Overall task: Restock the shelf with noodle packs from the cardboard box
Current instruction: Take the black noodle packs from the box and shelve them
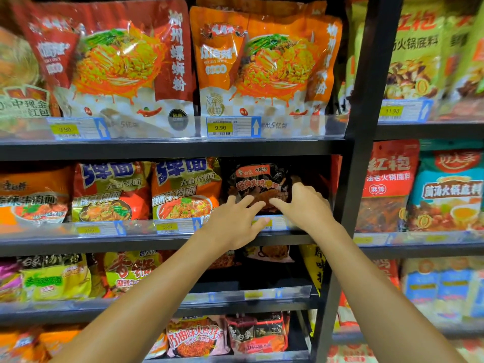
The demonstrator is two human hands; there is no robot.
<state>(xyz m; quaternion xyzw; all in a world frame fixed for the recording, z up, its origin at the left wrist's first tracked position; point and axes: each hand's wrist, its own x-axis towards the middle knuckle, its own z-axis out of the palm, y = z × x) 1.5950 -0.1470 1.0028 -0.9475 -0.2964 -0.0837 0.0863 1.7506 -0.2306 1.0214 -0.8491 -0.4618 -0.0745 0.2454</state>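
The black noodle pack is glossy plastic film, crinkled and catching light. The big red pouch and orange pouch above are the same shiny film, creased. The dark shelf frame looks like matt painted metal. The clear price-tag strip is smooth transparent plastic holding paper labels.

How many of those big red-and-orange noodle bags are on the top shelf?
2: the red bag on the left and the orange bag beside it on the right. More may stand hidden behind them.
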